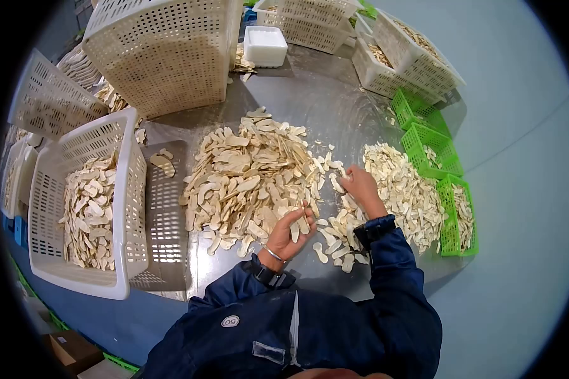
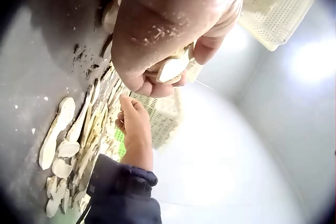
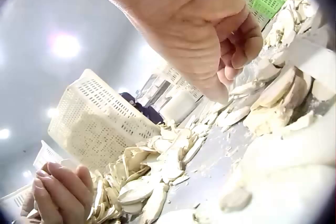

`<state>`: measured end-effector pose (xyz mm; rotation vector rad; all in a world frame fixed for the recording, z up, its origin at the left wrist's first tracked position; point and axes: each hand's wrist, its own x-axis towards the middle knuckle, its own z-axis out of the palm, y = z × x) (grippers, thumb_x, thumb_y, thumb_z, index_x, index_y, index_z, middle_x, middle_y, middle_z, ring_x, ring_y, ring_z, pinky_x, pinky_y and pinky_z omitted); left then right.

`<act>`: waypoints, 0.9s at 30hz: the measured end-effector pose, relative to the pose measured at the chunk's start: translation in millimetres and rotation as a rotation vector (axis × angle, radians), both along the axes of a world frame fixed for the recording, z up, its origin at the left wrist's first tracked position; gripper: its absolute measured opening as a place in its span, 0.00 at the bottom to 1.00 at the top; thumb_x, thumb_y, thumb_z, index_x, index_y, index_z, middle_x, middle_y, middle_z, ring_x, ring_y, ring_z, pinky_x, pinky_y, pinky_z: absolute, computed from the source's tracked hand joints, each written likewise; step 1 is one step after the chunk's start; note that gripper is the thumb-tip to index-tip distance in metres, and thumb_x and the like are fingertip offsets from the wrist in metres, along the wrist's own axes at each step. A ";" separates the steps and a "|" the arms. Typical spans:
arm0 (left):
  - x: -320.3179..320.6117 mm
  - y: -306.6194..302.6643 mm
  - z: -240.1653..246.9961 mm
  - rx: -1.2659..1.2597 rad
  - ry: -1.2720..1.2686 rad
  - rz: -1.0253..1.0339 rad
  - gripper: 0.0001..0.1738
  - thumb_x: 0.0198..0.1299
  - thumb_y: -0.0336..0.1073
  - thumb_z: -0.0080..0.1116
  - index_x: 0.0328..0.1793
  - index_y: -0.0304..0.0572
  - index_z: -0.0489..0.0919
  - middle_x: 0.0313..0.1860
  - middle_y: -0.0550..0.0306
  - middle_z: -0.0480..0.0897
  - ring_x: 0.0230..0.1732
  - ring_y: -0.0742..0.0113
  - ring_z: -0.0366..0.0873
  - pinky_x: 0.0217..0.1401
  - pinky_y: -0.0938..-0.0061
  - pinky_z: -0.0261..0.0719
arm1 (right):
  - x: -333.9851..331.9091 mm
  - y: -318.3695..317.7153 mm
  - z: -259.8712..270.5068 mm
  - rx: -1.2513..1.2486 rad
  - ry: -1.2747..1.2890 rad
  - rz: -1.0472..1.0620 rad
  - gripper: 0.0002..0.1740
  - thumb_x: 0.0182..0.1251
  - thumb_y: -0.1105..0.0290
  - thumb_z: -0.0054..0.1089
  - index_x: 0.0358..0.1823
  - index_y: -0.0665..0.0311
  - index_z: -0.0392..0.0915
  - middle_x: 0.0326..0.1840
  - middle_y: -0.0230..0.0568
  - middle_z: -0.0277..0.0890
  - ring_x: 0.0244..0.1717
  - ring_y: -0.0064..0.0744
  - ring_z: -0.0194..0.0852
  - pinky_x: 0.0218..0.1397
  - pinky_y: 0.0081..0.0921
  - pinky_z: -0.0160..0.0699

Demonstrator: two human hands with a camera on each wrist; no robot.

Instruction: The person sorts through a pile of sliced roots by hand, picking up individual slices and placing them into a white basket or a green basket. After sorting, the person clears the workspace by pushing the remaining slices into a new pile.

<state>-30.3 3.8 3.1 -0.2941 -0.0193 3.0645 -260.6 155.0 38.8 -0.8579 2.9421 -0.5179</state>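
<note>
My left hand (image 1: 282,240) curled round thin cream-coloured slices (image 2: 173,69), my right hand (image 1: 361,188) bent-fingered over grey metal bench (image 1: 332,101), can't tell its hold, navy jacket (image 1: 348,328), round badge (image 1: 231,321) showing 5, 0

Tall crate (image 1: 161,60) cut off by top edge; right-wrist view: nearest slices (image 3: 289,148) blurred.

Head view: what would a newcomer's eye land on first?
The heap of pale slices mid-table, with the left hand holding some at the heap's near edge. Then the tall perforated crate beyond the heap to the left, and three green baskets lining the metal table's right side.
</note>
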 end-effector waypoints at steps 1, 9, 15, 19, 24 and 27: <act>-0.3 0.1 -1.0 -0.002 -0.002 0.000 0.14 0.69 0.34 0.55 0.60 0.46 0.74 0.42 0.59 0.80 0.42 0.67 0.77 0.52 0.69 0.78 | 3.8 -2.0 3.9 0.019 -0.036 0.017 0.15 0.55 0.55 0.65 0.31 0.60 0.79 0.30 0.45 0.82 0.36 0.50 0.81 0.39 0.43 0.77; 0.5 0.0 0.0 -0.021 0.012 0.004 0.14 0.69 0.34 0.54 0.59 0.47 0.75 0.43 0.60 0.80 0.42 0.68 0.78 0.52 0.69 0.79 | 1.9 -0.6 -6.3 0.121 -0.158 0.106 0.15 0.52 0.57 0.69 0.27 0.61 0.79 0.29 0.44 0.82 0.34 0.47 0.81 0.37 0.39 0.77; 0.2 0.0 -2.2 -0.005 0.027 0.001 0.14 0.69 0.34 0.55 0.60 0.47 0.74 0.43 0.60 0.80 0.42 0.68 0.78 0.52 0.69 0.79 | 9.0 0.8 -6.3 -0.109 -0.262 0.100 0.13 0.56 0.63 0.68 0.33 0.64 0.78 0.27 0.40 0.80 0.30 0.35 0.79 0.35 0.30 0.75; 1.3 0.0 1.4 -0.014 0.010 0.014 0.16 0.69 0.33 0.55 0.61 0.46 0.73 0.44 0.59 0.80 0.42 0.68 0.78 0.53 0.69 0.78 | 49.2 -4.7 22.8 -0.349 -0.485 0.100 0.20 0.62 0.66 0.67 0.51 0.66 0.73 0.27 0.30 0.77 0.29 0.19 0.71 0.36 0.21 0.72; 2.4 0.0 -2.2 -0.071 -0.033 0.007 0.17 0.69 0.30 0.56 0.63 0.45 0.72 0.44 0.58 0.80 0.42 0.68 0.77 0.55 0.69 0.79 | 113.2 -6.9 47.6 -0.523 -0.652 0.132 0.39 0.65 0.68 0.66 0.74 0.68 0.57 0.30 0.30 0.78 0.30 0.15 0.71 0.36 0.17 0.71; 2.5 1.2 2.7 -0.165 -0.074 -0.003 0.16 0.67 0.32 0.59 0.60 0.43 0.74 0.43 0.60 0.80 0.42 0.71 0.78 0.53 0.74 0.79 | 142.9 -10.5 48.4 -0.584 -0.639 0.135 0.40 0.67 0.71 0.64 0.77 0.67 0.53 0.29 0.31 0.77 0.29 0.14 0.71 0.34 0.16 0.71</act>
